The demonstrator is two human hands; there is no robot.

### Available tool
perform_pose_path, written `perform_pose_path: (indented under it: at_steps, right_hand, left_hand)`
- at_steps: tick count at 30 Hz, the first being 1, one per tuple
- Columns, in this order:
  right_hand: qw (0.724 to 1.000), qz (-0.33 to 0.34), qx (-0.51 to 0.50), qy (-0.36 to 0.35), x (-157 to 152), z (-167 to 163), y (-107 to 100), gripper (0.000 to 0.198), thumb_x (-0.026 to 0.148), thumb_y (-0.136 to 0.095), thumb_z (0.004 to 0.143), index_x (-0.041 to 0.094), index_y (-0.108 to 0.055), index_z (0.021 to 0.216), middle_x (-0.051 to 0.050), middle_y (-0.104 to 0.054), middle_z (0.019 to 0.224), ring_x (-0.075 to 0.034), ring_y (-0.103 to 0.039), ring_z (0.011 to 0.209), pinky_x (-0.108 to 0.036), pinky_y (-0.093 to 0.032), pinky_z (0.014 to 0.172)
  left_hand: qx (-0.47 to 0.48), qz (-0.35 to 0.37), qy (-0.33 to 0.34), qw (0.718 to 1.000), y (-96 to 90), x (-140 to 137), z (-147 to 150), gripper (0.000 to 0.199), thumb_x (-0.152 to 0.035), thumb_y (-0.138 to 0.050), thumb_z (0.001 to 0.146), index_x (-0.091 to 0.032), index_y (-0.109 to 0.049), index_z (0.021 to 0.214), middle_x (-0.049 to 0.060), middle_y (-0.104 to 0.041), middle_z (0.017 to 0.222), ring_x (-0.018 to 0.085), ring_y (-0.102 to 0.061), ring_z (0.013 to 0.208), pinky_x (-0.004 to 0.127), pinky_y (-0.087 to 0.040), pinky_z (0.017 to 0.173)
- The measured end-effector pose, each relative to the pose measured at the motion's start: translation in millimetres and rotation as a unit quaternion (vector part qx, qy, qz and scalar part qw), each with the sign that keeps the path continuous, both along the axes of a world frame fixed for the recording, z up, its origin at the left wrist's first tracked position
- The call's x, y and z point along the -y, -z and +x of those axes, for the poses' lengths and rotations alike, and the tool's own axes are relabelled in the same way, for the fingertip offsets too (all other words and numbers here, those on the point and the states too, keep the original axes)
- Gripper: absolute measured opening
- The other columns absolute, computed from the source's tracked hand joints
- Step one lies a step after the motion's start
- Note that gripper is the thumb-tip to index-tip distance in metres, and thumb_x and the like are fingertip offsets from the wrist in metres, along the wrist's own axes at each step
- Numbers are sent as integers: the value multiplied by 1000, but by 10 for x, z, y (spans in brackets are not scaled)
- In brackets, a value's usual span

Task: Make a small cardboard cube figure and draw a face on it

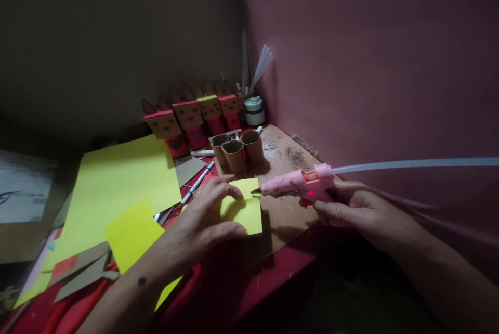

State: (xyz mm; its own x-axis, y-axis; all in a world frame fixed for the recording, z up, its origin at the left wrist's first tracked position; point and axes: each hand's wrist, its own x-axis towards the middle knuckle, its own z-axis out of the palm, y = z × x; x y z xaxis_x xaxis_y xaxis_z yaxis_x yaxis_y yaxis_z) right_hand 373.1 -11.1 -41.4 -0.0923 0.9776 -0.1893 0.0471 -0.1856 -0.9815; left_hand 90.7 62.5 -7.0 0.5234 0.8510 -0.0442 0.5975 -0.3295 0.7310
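Note:
In my right hand (356, 212) is a pink hot glue gun (292, 184), its red light lit and a long clear glue stick sticking out of its back. The gun's dark nozzle points left, over a small yellow piece of paper (249, 217). My left hand (212, 209) grips that paper, thumb at the near edge and fingers at the far side. Whether the nozzle touches the paper I cannot tell. Just beyond it, several brown cardboard tubes (233, 156) stand upright on a brown board (290, 222).
Decorated red tubes with cardboard faces (189, 115) line the back. A lidded jar (254, 110) and upright glue sticks (262, 66) stand in the corner by the pink wall (374, 63). Yellow sheets (125, 180), a marker (198, 182) and red-handled scissors (91, 303) lie leftward.

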Motion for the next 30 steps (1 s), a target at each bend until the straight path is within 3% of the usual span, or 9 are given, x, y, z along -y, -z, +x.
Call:
perform_pose_path:
  at_steps: [4, 22, 30]
  right_hand:
    - [1000, -3, -13, -10, -18, -21, -44, 51, 54, -79, 78, 10, -73, 103, 1, -54, 70, -10, -45, 63, -24, -37, 59]
    - [1000, -4, 26, -1, -123, -23, -141, 41, 52, -79, 74, 14, -71, 86, 2, -52, 58, -9, -42, 52, -24, -33, 48]
    - [998, 22, 60, -15, -139, -11, -184, 37, 49, -73, 78, 16, -74, 94, 3, -48, 57, -9, -38, 50, -23, -29, 44]
  left_hand:
    - [-1, 29, 7, 1000, 38, -19, -18, 33, -52, -75, 78, -27, -66, 98, 9, -51, 150, 39, -51, 133, 55, -50, 100]
    - [14, 48, 11, 999, 97, -26, -39, 29, -50, -76, 79, -30, -67, 97, 5, -52, 149, 36, -42, 143, 59, -37, 114]
    - [3, 56, 6, 998, 85, -16, -35, 31, -53, -75, 79, -30, -68, 98, 6, -53, 148, 37, -46, 140, 56, -40, 112]
